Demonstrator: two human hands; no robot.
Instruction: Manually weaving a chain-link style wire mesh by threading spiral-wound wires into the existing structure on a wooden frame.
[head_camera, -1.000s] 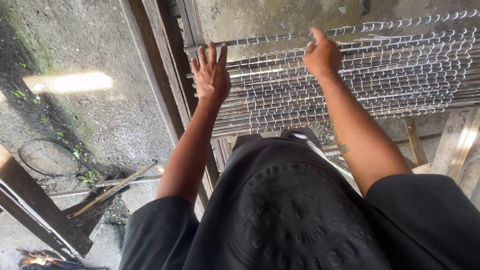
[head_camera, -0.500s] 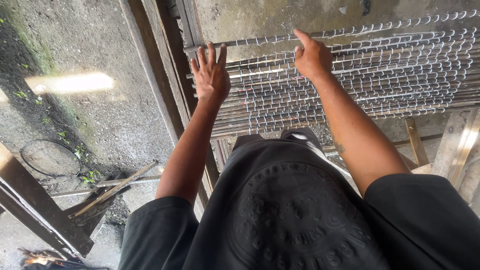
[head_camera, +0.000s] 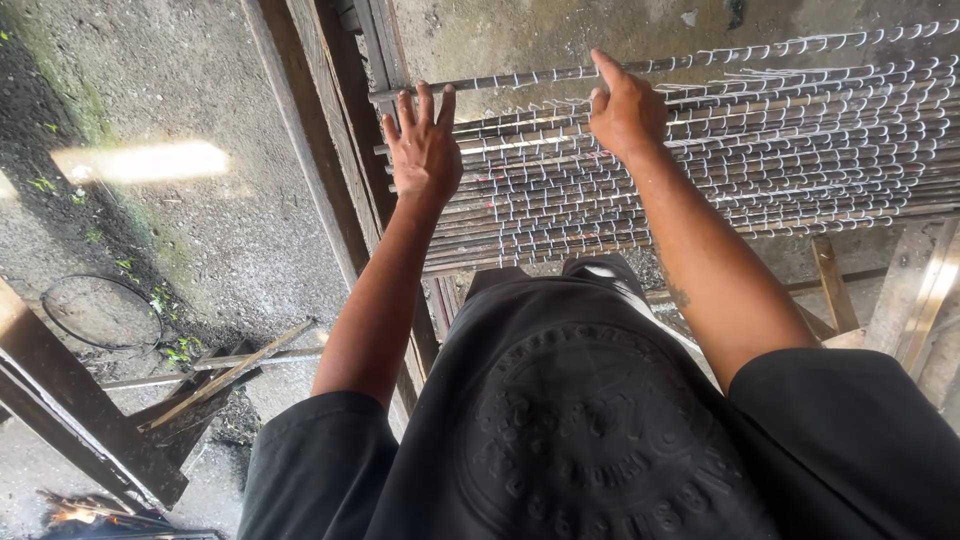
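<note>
**Two hands on a rack of wire-wrapped rods**

Rough grey concrete floor (head_camera: 180, 230), stained and dotted with small green weeds, fills the head view from 9 to 11 o'clock, with a patch of sunlight lying on it. A thin wire ring (head_camera: 100, 312) lies on it at about 8 o'clock, and weathered wooden planks (head_camera: 70, 420) cross the corner at 7 o'clock. A dark wooden frame post (head_camera: 330, 180) runs diagonally from 12 o'clock down toward the centre.

From 12 to 3 o'clock lies a stack of long, thin metal rods (head_camera: 780, 150), each wound with pale wire in regular small loops, so the whole surface looks ribbed and glinting. The rods run roughly level across the view, their ends meeting the post.

The left hand (head_camera: 425, 150) is spread wide and flat, fingers apart, the palm pressing on the rod ends at 11 o'clock; it grips nothing. The right hand (head_camera: 625, 110), at 1 o'clock, is half curled with the forefinger stretched out, touching the uppermost rods; whether its fingers pinch one cannot be told. A black embossed shirt (head_camera: 580, 430) fills 6 o'clock.
</note>
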